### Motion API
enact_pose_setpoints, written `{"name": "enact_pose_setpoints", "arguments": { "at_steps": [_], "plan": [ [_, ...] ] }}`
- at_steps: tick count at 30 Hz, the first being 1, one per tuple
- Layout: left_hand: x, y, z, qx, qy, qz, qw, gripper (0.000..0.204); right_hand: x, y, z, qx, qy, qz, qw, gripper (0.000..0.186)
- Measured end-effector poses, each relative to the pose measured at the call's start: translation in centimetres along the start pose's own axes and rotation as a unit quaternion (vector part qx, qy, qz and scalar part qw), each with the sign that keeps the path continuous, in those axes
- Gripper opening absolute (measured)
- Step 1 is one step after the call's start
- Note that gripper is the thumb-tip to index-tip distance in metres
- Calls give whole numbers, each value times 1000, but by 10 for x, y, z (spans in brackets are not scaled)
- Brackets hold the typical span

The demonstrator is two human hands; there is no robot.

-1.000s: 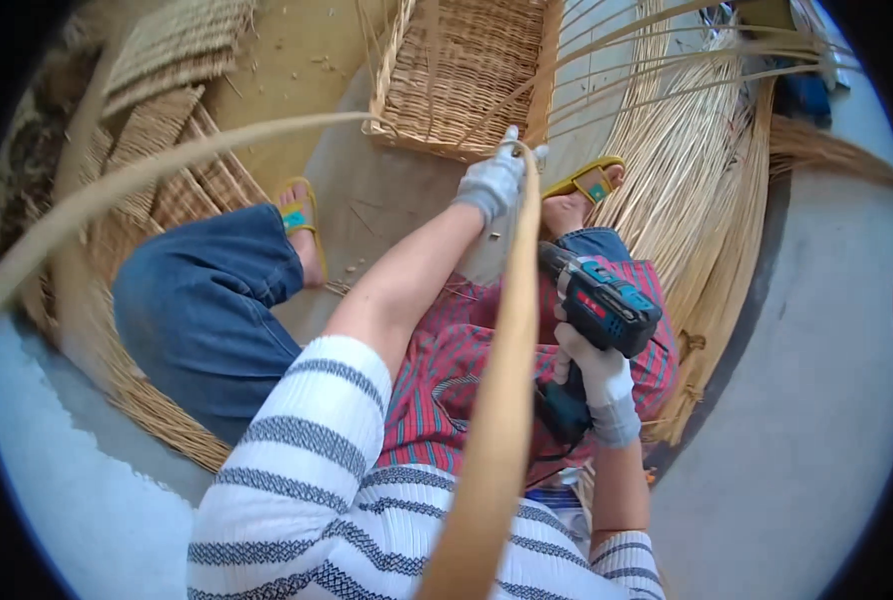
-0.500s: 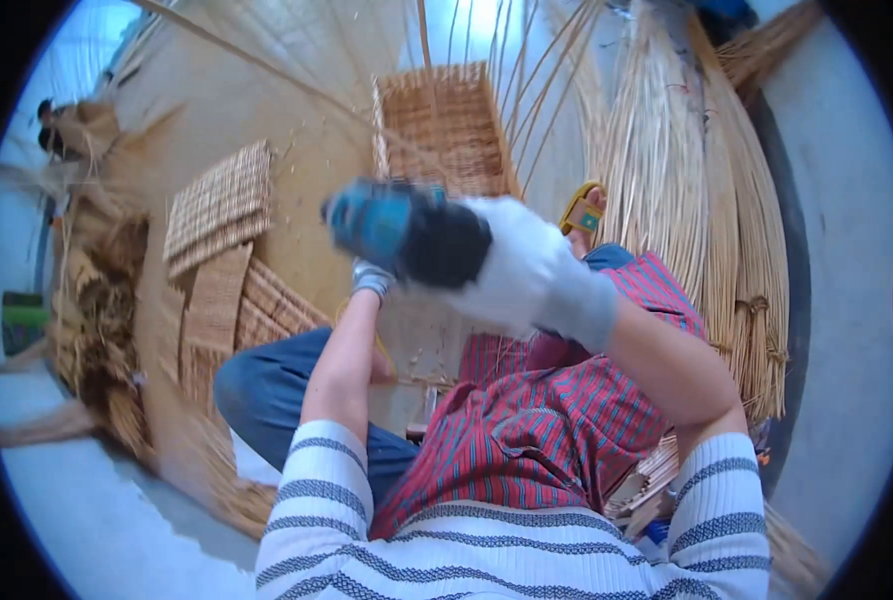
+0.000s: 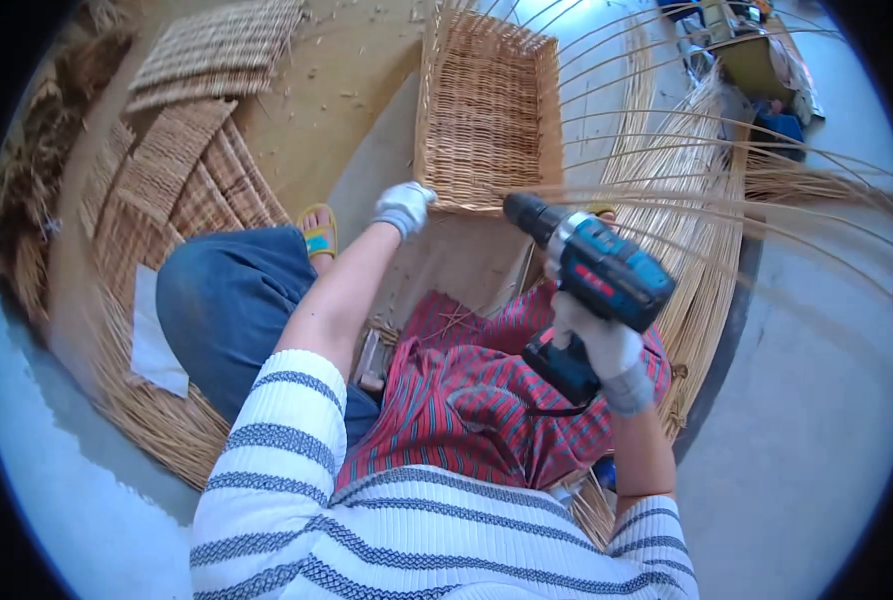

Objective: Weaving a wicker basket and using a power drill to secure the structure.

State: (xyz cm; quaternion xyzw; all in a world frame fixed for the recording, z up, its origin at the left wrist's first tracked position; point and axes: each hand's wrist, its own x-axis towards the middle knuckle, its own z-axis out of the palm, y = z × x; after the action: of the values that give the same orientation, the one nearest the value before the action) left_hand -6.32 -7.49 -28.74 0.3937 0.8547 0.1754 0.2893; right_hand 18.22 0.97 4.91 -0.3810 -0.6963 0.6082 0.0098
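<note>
A rectangular wicker basket (image 3: 482,120) with woven sides lies in front of me, long loose canes fanning out from its right side. My left hand (image 3: 405,207), in a white glove, is closed on the basket's near left corner. In my gloved right hand (image 3: 599,335) is a blue and black cordless drill (image 3: 612,268), gripped by its handle. The drill's chuck points left toward the basket's near edge, close to the right corner. Whether the tip touches the wicker I cannot tell.
Woven panels (image 3: 182,160) lie stacked at the left, with dried fibre bundles beyond them. Long pale canes (image 3: 677,170) are spread on the right. Toward the far right stands a yellowish container (image 3: 757,65) among other items. A red striped apron (image 3: 467,415) covers my lap.
My right hand has brought the drill down and to the right, from in front of my left hand to beside the basket's near edge. The view has shifted, and the basket's inside now shows.
</note>
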Motion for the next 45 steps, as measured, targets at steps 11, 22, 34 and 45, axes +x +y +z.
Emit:
{"name": "enact_pose_setpoints", "arguments": {
  "at_steps": [11, 22, 34, 45],
  "plan": [
    [-24, -35, 24, -369, 94, 27, 924, 50, 35, 112, 31, -90, -28, 118, 989, 7],
    [-19, 14, 8, -263, -102, -16, 959, 50, 57, 120, 22, -235, -80, 58, 967, 36],
    [-24, 20, 6, -270, -46, -35, 961, 59, 68, 127, 42, -272, -66, 10, 960, 40],
    [-21, 13, 13, -291, -43, -14, 956, 53, 81, 136, 43, -327, -72, 63, 940, 42]
  ]
}}
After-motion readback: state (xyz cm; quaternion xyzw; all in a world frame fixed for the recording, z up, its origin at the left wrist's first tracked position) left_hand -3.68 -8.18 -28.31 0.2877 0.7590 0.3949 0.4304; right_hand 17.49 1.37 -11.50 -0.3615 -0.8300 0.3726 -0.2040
